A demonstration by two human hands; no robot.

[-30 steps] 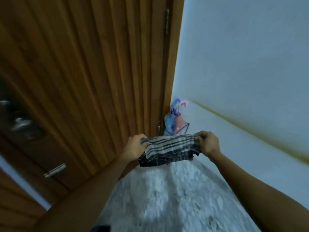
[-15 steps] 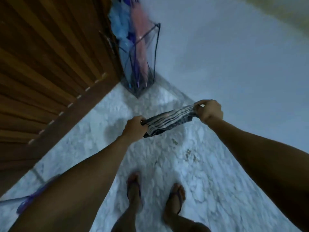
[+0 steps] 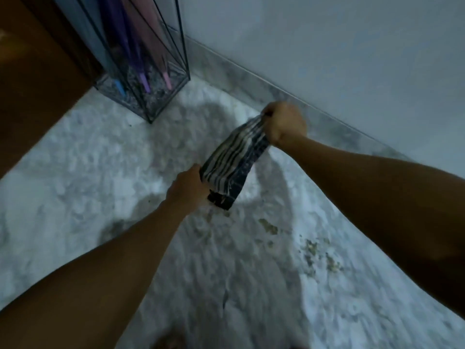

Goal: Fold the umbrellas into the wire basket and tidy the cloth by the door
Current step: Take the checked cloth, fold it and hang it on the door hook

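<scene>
Right fingers: you are closing them into a fist around the far end of the cloth [image 3: 234,159]; the right hand [image 3: 284,125] is gripping it tight, near the wall [image 3: 327,46].
Left fingers: you are holding the near end of the cloth with the left hand [image 3: 187,187]; the fingertips are hidden behind the hand, so only the grip itself is clear.
Cloth: you are keeping the striped cloth stretched between the two hands, already folded into a narrow band; it is hanging above the floor [image 3: 88,185], and one dark corner is drooping under the left hand. I cannot tell if it is touching the floor.
Arms: you are reaching both forearms forward and down, and the right one is lying closer to the wall.
Basket: the wire basket [image 3: 161,79] is standing in the corner, between the wooden door [image 3: 37,71] and the wall, well apart from your hands.
Umbrellas: the closed umbrellas [image 3: 133,46] are standing inside the basket, with blue, purple and pink tips on its bottom.
Done, as it seems: the umbrella part is looking finished.
Left, as I judge: you are still tidying the cloth; it is not yet put down by the door.
Floor: some small crumbs [image 3: 309,248] are lying near your right forearm.
</scene>
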